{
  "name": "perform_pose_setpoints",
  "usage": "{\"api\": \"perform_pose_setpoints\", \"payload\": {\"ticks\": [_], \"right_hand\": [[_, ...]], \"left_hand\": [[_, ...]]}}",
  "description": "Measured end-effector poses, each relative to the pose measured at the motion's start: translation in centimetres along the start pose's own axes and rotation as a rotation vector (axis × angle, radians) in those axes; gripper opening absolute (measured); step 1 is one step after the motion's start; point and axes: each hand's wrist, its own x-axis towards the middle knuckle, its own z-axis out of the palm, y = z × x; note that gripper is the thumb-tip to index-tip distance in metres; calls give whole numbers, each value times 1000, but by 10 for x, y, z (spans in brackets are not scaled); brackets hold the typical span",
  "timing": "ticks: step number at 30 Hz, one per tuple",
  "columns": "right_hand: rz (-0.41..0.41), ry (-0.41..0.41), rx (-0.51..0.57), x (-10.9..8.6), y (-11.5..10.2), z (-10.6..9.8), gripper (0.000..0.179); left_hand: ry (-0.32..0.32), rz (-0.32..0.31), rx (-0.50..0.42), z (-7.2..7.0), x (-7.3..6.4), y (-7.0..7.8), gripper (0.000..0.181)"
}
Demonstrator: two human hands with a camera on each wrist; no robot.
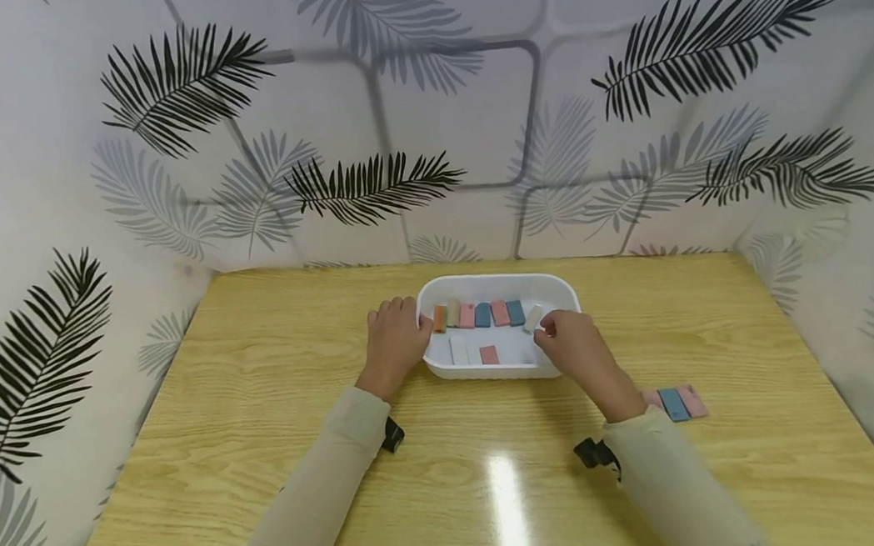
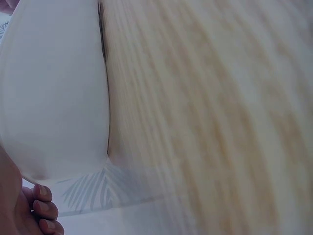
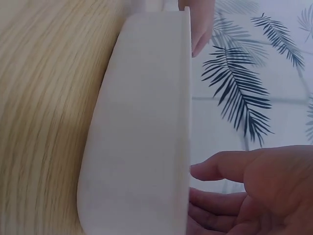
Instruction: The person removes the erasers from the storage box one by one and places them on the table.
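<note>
A white plastic tray (image 1: 491, 373) holds a row of small erasers, among them an orange-green one (image 1: 440, 318), a blue one (image 1: 483, 314) and a pink one (image 1: 500, 312). Nearer the front wall lie a white eraser (image 1: 459, 350) and a short pink piece (image 1: 489, 355). My left hand (image 1: 395, 337) grips the tray's left end, thumb over the rim. At the right end, my right hand (image 1: 574, 341) reaches over the rim and pinches a tilted whitish eraser (image 1: 533, 319). The tray wall (image 3: 137, 127) hides its fingertips in the right wrist view.
Right of the tray, partly behind the right forearm, pink and blue erasers (image 1: 673, 404) lie side by side on the wooden table (image 1: 264, 396). A leaf-patterned covering (image 1: 446, 123) rises behind the table's back edge.
</note>
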Motion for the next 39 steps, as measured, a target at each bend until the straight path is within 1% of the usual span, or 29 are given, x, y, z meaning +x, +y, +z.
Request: {"api": "perform_pose_setpoints", "payload": {"ticks": [4,9,12,14,20,22,26,32,37,39], "right_hand": [[54,-42,-14,14,-2,9,22],[127,-111,-45,26,-3,15,31],[161,-141,-44,30,-3,17,29],[174,-145,-37,32,-3,18,28],[207,-127,-9,38,3,25,26],[210,-108,-1,39,5,27,25],[207,-85,10,41,6,28,25],[233,-83,33,43,5,27,27],[218,-64,56,45,7,30,32],[211,-50,68,46,8,31,29]], "left_hand": [[4,8,-1,-1,0,0,26],[-4,7,-6,-4,-1,0,28],[0,5,-9,-5,-1,1,28],[2,4,-9,-6,-1,1,28],[-4,9,0,-4,-1,1,28],[-4,8,2,-4,-1,1,29],[4,3,2,-3,0,0,28],[12,7,0,-4,1,1,28],[9,0,-12,-3,0,1,27],[6,-4,-15,-3,0,1,27]]}}
